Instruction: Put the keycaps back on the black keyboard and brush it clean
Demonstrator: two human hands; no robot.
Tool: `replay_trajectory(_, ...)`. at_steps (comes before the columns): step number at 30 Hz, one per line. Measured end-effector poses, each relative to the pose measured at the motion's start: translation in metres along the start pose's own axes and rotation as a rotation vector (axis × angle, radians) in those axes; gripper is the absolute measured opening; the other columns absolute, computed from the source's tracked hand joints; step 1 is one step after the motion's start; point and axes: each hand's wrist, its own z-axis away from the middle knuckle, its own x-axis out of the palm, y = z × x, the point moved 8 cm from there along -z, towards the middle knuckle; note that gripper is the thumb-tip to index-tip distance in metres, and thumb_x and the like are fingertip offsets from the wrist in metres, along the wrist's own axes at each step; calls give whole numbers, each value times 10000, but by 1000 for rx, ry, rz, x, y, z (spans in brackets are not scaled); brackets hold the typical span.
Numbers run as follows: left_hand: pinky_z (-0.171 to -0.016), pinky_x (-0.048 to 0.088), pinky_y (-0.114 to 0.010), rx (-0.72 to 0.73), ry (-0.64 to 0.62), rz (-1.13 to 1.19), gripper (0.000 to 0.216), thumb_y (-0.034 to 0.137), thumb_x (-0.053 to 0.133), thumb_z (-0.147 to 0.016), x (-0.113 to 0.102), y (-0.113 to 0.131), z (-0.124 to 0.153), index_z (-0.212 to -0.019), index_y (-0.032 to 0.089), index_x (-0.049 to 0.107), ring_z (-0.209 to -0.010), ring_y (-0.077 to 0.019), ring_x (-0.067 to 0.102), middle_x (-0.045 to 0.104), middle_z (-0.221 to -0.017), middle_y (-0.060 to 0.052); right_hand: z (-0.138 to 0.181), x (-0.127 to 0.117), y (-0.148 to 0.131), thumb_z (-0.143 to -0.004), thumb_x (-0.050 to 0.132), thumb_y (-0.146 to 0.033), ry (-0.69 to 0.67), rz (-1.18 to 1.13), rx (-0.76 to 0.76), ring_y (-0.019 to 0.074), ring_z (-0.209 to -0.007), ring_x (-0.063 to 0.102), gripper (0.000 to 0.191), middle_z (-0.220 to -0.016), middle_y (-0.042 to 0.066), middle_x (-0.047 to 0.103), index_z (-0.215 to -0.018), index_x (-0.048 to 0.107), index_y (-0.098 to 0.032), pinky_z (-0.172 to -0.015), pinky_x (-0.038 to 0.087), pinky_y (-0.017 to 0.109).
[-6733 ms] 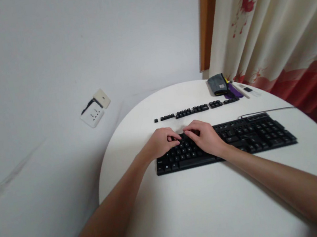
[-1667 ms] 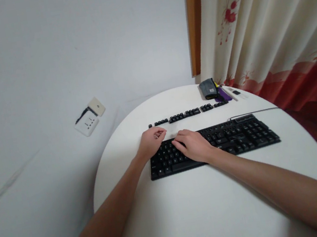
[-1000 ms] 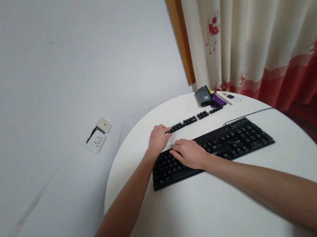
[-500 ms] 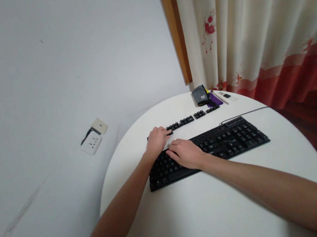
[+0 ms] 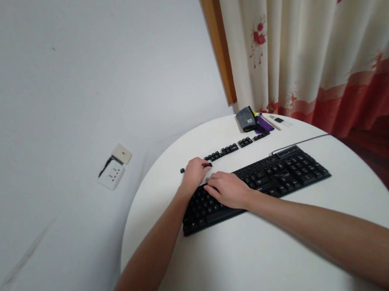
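A black keyboard (image 5: 280, 174) lies across the round white table (image 5: 272, 261). Behind it runs a row of loose black keycaps (image 5: 225, 150). My left hand (image 5: 194, 173) reaches past the keyboard's far left corner to the left end of that row. Its fingers are curled, with the tips pinched on a keycap (image 5: 206, 165). My right hand (image 5: 227, 190) rests palm down on the keyboard's left half, fingers lying loosely over the keys and holding nothing I can see. A single keycap (image 5: 182, 170) sits just left of my left hand.
A folded grey cloth (image 5: 245, 119), a purple item (image 5: 263, 124) and a small white stick lie at the table's far edge by the curtain (image 5: 310, 38). The keyboard cable (image 5: 300, 141) runs off to the right. A wall socket (image 5: 113, 170) is on the left wall.
My left hand left the keyboard with fingers pinched and moved up to the left end of the keycap row. My right hand slid slightly left on the keys. The view swung right.
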Motion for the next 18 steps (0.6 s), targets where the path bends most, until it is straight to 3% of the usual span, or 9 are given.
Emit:
replay_trajectory(3, -794, 508, -314, 0, 34, 63, 150, 182, 713, -790, -12, 0, 12, -923, 151, 774, -827, -223, 670, 734, -905, -96, -1, -3, 7, -975, 445, -291, 67, -86, 45, 203, -871, 603, 268, -873, 68, 660, -857, 663, -188, -787, 452, 318)
replay_trajectory(6, -771, 503, -316, 53, 95, 120, 163, 208, 716, -800, -28, 5, 31, -948, 155, 756, -784, -204, 649, 714, -883, -78, 1, -10, 24, -925, 505, -186, 238, -226, 161, 189, -873, 587, 131, -934, 61, 640, -953, 633, -191, -797, 462, 313)
replay_trajectory(8, -777, 498, -321, 109, 116, 155, 152, 227, 705, -817, -36, 12, 45, -953, 172, 747, -779, -195, 635, 702, -881, -63, 2, -12, 33, -901, 552, -181, 326, -330, 206, 177, -857, 580, 160, -1006, 66, 628, -1052, 606, -192, -789, 473, 309)
replay_trajectory(10, -793, 496, -320, 157, 124, 201, 148, 210, 678, -840, -39, 21, 57, -974, 186, 737, -799, -188, 627, 695, -900, -54, 2, -10, 36, -885, 594, -200, 345, -410, 185, 172, -844, 579, 200, -1030, 63, 620, -1085, 594, -198, -771, 481, 306)
replay_trajectory(13, -804, 498, -312, 200, 142, 277, 152, 190, 648, -864, -40, 33, 70, -997, 189, 721, -831, -180, 624, 689, -919, -48, 2, -8, 34, -875, 600, -166, 321, -463, 135, 168, -819, 581, 97, -931, 39, 619, -961, 625, -204, -760, 477, 304)
replay_trajectory(18, -814, 508, -305, 146, 243, 364, 120, 185, 672, -845, -39, 33, 79, -957, 192, 714, -815, -166, 636, 704, -927, -35, 4, -11, 34, -861, 599, -151, 325, -474, 141, 169, -777, 573, 99, -845, 25, 625, -926, 653, -202, -749, 466, 311)
